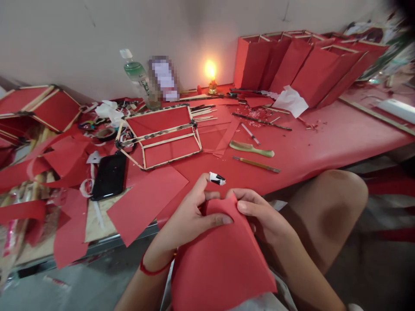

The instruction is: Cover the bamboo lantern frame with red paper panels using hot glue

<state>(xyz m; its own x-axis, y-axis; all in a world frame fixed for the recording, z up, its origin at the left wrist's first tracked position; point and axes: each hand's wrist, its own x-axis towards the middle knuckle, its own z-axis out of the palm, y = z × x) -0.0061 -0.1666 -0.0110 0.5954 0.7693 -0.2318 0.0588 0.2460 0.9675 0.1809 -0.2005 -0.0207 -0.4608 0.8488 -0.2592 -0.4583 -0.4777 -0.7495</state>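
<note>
A sheet of red paper [223, 263] hangs over my lap, its upper edge bent between my two hands. My left hand [202, 211] holds the paper near the top with the thumb on its face; the index finger, wrapped in white and black tape, sticks up off it. My right hand [259, 211] pinches the top right edge between thumb and fingers. Just beyond lies a stick frame [168, 138] with dark-bound joints. A green comb [251, 149] and a thin brown tool [256, 164] rest on the red table cover [304, 147].
A lit lamp [212, 84] burns near the wall, by a green bottle [139, 77]. Red paper boxes [259, 60] stand at the back right. Left are a black phone [109, 176], loose red paper [149, 203] and another red-covered frame [55, 108]. My knee is at right.
</note>
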